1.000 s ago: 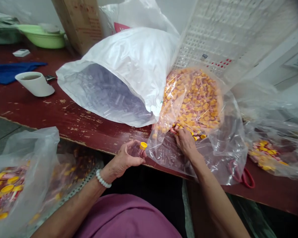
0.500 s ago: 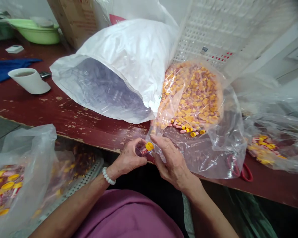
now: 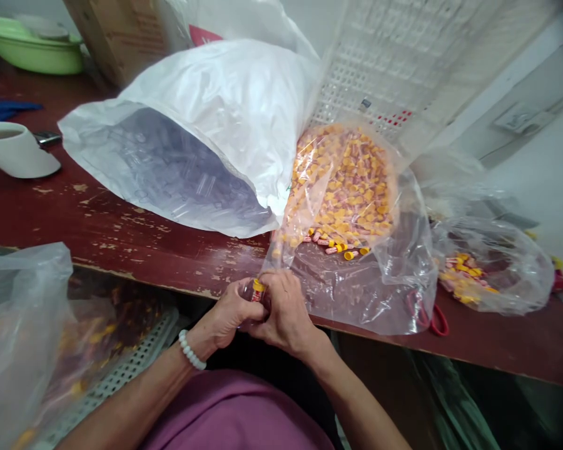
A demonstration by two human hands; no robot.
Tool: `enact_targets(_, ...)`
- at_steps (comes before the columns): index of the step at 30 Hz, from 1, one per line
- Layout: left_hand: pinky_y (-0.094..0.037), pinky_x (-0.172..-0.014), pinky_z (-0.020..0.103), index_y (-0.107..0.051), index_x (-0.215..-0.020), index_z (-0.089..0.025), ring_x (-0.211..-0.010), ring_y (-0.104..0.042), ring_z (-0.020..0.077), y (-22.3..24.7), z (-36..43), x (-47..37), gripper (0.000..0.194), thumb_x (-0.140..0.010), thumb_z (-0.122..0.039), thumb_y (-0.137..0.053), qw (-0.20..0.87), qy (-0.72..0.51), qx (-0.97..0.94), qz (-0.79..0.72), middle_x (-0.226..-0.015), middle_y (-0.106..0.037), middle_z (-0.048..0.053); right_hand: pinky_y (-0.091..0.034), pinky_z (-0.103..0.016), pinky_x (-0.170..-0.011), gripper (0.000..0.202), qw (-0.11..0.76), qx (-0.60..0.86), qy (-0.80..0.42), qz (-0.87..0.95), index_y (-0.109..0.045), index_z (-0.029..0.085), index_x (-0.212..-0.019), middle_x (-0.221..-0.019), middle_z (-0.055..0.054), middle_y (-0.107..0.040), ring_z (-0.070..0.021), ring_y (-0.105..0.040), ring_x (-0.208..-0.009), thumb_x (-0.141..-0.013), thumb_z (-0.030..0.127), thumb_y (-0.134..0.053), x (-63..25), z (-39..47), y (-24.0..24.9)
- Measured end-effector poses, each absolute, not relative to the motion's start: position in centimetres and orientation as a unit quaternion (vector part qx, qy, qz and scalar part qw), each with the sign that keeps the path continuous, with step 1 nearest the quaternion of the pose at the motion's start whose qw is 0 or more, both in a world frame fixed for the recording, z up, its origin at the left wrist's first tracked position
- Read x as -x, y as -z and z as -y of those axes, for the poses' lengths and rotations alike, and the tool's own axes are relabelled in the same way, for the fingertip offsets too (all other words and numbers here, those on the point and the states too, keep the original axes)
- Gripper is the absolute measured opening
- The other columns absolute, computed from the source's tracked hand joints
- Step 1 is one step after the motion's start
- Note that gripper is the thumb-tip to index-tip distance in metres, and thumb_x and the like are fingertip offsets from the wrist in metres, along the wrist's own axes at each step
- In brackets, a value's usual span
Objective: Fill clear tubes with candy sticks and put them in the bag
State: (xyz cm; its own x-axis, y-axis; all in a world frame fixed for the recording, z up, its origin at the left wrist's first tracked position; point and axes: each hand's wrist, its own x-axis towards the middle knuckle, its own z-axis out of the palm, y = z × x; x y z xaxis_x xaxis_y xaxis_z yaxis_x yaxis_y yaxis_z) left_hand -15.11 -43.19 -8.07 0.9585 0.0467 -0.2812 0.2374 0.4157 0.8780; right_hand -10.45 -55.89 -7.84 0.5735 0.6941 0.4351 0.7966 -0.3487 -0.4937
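Note:
Both hands meet just off the front edge of the table. My left hand (image 3: 229, 312), with a white bead bracelet, is wrapped round a small clear container with a yellow-capped tube (image 3: 257, 290) in it. My right hand (image 3: 286, 309) presses against the same container from the right, its fingers curled over it. Behind them a clear bag (image 3: 351, 187) holds a heap of yellow-capped tubes, a few lying at its mouth. To its left a large white sack (image 3: 225, 94) gapes open, with clear plastic pieces (image 3: 201, 181) inside.
A white cup (image 3: 19, 153) and a green basin (image 3: 32, 53) stand at the left. Red-handled scissors (image 3: 438, 322) lie near the table's front edge. A smaller clear bag (image 3: 516, 275) is at the right. Below the table at the left are a plastic bag (image 3: 23, 312) and a white basket (image 3: 122, 375).
My right hand has moved in from the right and closed on the container with my left hand. The yellow cap now sits upright between the hands. The view has shifted to the right.

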Motion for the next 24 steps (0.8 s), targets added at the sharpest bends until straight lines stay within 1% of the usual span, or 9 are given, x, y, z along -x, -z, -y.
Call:
enact_targets(2,-0.042,-0.053,0.021,-0.059,-0.076,-0.013,-0.057,-0.051,0.0094,7.8,42.1,15.2,0.026,-0.052,-0.005,-0.060,0.832,0.050,-0.526,-0.169,-0.067,-0.058,-0.003,-0.042,-0.037,-0.086,0.065,0.366,0.805,0.012,0.466,-0.044,0.022,-0.117,-0.118,-0.009,-0.053,-0.0239,-0.051,-0.104,-0.061,0.034,-0.074,8.8,56.7,7.3)
enact_targets(3,-0.044,-0.053,0.023,-0.059,-0.077,-0.013,-0.055,-0.052,0.0098,7.7,41.5,15.3,0.025,-0.053,-0.008,-0.062,0.828,0.043,-0.525,-0.191,-0.067,-0.059,-0.002,-0.043,-0.035,-0.085,0.062,0.373,0.812,0.006,0.449,-0.043,0.022,-0.121,-0.118,-0.008,-0.053,-0.0219,-0.053,-0.103,-0.067,0.035,-0.071,7.6,57.2,7.2)
enact_targets(5,-0.047,-0.053,0.026,-0.059,-0.077,-0.014,-0.052,-0.054,0.0101,7.5,40.4,15.6,0.024,-0.054,-0.013,-0.066,0.818,0.028,-0.528,-0.226,-0.068,-0.061,-0.002,-0.045,-0.031,-0.080,0.037,0.333,0.866,0.048,0.370,-0.045,0.020,-0.119,-0.108,-0.007,-0.058,-0.0179,-0.056,-0.094,-0.084,0.029,-0.053,4.6,57.9,7.5)
enact_targets(6,-0.048,-0.053,0.027,-0.058,-0.077,-0.014,-0.051,-0.054,0.0103,7.4,40.0,15.7,0.024,-0.054,-0.014,-0.067,0.814,0.024,-0.532,-0.232,-0.069,-0.061,-0.002,-0.045,-0.031,-0.079,0.027,0.284,0.900,0.086,0.319,-0.048,0.018,-0.115,-0.101,-0.007,-0.059,-0.0174,-0.056,-0.090,-0.089,0.023,-0.042,2.9,58.1,7.8)
enact_targets(7,-0.049,-0.054,0.028,-0.058,-0.077,-0.014,-0.051,-0.055,0.0103,7.3,39.7,15.8,0.024,-0.055,-0.014,-0.067,0.810,0.021,-0.538,-0.232,-0.070,-0.062,-0.002,-0.045,-0.032,-0.080,0.026,0.217,0.926,0.109,0.289,-0.052,0.017,-0.111,-0.099,-0.008,-0.060,-0.0184,-0.055,-0.091,-0.090,0.018,-0.037,1.3,58.2,8.2)
enact_targets(9,-0.048,-0.054,0.027,-0.057,-0.078,-0.014,-0.052,-0.055,0.0105,7.3,39.7,16.0,0.026,-0.055,-0.013,-0.067,0.799,0.011,-0.557,-0.227,-0.070,-0.062,-0.002,-0.043,-0.034,-0.084,0.027,0.148,0.942,0.116,0.278,-0.058,0.015,-0.104,-0.102,-0.012,-0.060,-0.0220,-0.053,-0.098,-0.086,0.011,-0.039,-1.5,57.9,9.0)
enact_targets(14,-0.045,-0.060,0.023,-0.057,-0.081,-0.014,-0.064,-0.055,0.0112,7.3,40.5,16.0,0.025,-0.057,-0.009,-0.065,0.727,-0.039,-0.665,-0.165,-0.072,-0.062,-0.001,-0.043,-0.035,-0.080,0.027,0.085,0.951,0.082,0.286,-0.063,0.013,-0.098,-0.108,-0.018,-0.057,-0.0272,-0.051,-0.100,-0.082,0.008,-0.043,-3.7,57.1,9.8)
enact_targets(20,-0.045,-0.064,0.023,-0.056,-0.093,-0.017,-0.071,-0.059,0.0138,8.6,40.7,15.9,0.034,-0.061,-0.008,-0.062,0.671,-0.070,-0.731,-0.102,-0.081,-0.064,0.002,-0.044,-0.038,-0.073,0.030,0.072,0.967,0.075,0.233,-0.057,0.009,-0.109,-0.107,-0.021,-0.055,-0.0282,-0.055,-0.092,-0.088,0.015,-0.036,-3.1,58.3,9.7)
enact_targets(24,-0.045,-0.063,0.023,-0.055,-0.094,-0.016,-0.072,-0.060,0.0141,8.9,41.2,16.0,0.033,-0.062,-0.009,-0.062,0.676,-0.059,-0.730,-0.080,-0.082,-0.064,0.003,-0.044,-0.036,-0.073,0.022,0.109,0.967,0.073,0.220,-0.057,0.011,-0.101,-0.105,-0.018,-0.057,-0.0251,-0.056,-0.088,-0.085,0.014,-0.043,-3.2,59.4,9.0)
